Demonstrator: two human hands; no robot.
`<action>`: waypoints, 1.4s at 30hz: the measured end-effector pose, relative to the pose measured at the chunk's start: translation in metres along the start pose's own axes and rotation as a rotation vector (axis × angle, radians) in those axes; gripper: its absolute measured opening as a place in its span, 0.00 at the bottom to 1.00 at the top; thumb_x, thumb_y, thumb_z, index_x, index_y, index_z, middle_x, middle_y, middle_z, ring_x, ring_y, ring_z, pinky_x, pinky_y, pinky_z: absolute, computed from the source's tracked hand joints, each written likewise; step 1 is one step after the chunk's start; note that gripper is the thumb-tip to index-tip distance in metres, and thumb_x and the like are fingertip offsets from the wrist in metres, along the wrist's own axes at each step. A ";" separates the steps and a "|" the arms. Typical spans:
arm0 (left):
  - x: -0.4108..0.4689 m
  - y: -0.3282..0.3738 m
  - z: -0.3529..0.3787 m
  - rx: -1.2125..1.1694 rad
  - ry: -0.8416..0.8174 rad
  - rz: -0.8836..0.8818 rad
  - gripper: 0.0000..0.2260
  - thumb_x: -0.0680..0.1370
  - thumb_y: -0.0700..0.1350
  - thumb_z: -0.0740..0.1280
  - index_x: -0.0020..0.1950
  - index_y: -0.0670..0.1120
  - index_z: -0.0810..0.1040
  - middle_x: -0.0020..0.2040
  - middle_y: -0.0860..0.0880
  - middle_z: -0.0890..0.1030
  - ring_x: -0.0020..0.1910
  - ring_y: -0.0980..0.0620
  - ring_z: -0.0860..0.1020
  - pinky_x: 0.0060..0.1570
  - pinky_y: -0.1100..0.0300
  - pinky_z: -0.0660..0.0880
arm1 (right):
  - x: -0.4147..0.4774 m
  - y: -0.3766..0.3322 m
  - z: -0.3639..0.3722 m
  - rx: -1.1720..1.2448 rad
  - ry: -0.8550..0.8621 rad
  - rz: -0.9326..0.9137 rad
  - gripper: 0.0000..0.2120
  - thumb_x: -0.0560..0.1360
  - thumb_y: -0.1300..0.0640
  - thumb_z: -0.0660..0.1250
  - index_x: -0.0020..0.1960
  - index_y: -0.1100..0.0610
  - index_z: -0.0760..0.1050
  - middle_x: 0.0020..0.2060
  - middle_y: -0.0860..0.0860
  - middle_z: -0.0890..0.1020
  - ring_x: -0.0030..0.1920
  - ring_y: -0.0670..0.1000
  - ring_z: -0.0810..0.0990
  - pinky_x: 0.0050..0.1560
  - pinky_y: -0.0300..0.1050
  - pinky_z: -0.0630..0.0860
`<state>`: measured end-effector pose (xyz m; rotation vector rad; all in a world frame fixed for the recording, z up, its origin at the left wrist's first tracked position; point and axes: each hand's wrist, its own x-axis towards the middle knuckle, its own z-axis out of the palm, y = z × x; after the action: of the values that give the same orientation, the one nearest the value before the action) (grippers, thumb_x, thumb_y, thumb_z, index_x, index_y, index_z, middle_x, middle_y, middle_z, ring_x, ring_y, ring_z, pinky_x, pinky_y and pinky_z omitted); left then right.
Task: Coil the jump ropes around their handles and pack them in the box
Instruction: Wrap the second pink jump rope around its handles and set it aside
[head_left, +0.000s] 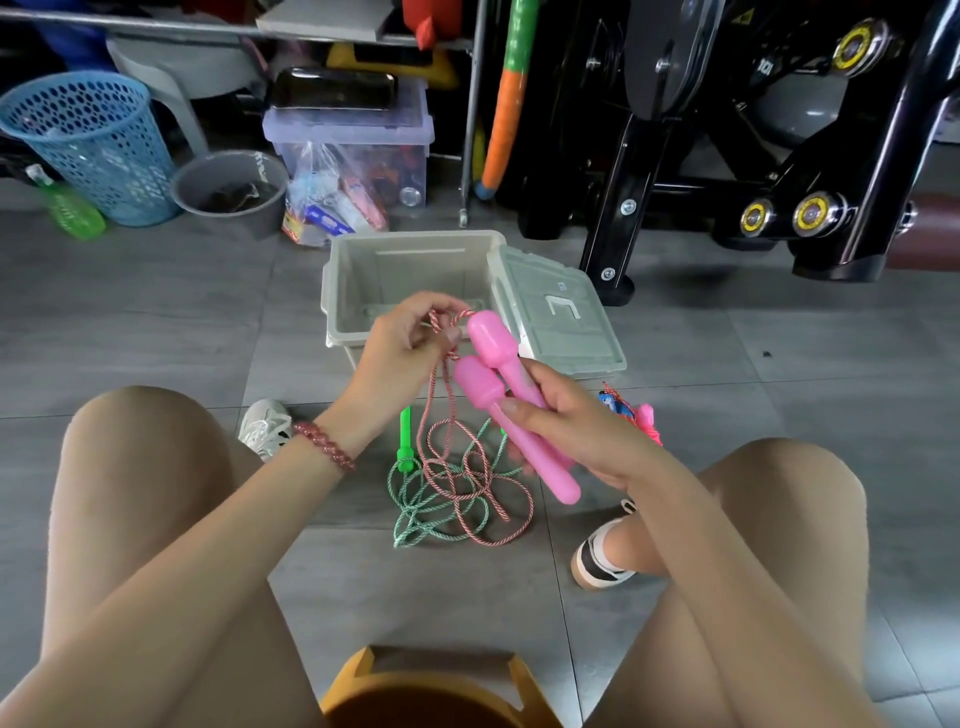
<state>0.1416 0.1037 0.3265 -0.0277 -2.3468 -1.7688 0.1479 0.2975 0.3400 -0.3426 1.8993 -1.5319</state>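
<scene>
My right hand (569, 428) grips two pink jump-rope handles (485, 384) side by side, tops pointing up and away. My left hand (402, 345) pinches the pink-and-white rope (470, 493) close to the handle tops; the rest of it hangs down and lies loose on the floor. A green rope (415, 512) is tangled under it, with one green handle (405, 441) visible. The open grey box (363, 275) stands just beyond my hands, its lid (558, 312) leaning at its right side. Another bundled rope with a pink handle (644, 418) lies right of my right hand.
I sit on an orange stool (441, 686), knees to either side, feet on the grey tile floor. Behind the box stand a blue basket (98, 145), a grey bucket (228, 189), a clear storage bin (353, 140) and black exercise equipment (753, 156).
</scene>
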 end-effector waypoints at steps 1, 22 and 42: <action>0.002 -0.003 -0.004 0.076 0.013 0.023 0.13 0.75 0.30 0.65 0.51 0.47 0.78 0.44 0.51 0.79 0.39 0.61 0.74 0.44 0.68 0.71 | -0.001 -0.001 -0.003 -0.041 -0.005 -0.015 0.13 0.79 0.59 0.62 0.63 0.50 0.69 0.42 0.50 0.79 0.36 0.51 0.80 0.35 0.46 0.80; -0.013 -0.007 -0.003 0.289 -0.305 0.208 0.29 0.71 0.60 0.66 0.70 0.64 0.61 0.37 0.53 0.76 0.33 0.58 0.73 0.35 0.66 0.69 | -0.008 -0.001 0.007 -0.054 -0.055 -0.039 0.17 0.79 0.61 0.63 0.67 0.52 0.69 0.45 0.51 0.80 0.40 0.53 0.82 0.38 0.49 0.82; -0.012 0.001 -0.007 0.114 -0.283 0.303 0.13 0.76 0.48 0.66 0.60 0.53 0.74 0.55 0.52 0.78 0.53 0.53 0.76 0.54 0.61 0.73 | -0.014 -0.007 0.003 -0.086 -0.096 -0.077 0.30 0.80 0.65 0.61 0.75 0.46 0.53 0.59 0.62 0.76 0.40 0.54 0.80 0.36 0.51 0.81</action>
<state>0.1549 0.0988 0.3274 -0.6197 -2.4641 -1.5682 0.1584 0.3010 0.3512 -0.5240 1.8997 -1.4586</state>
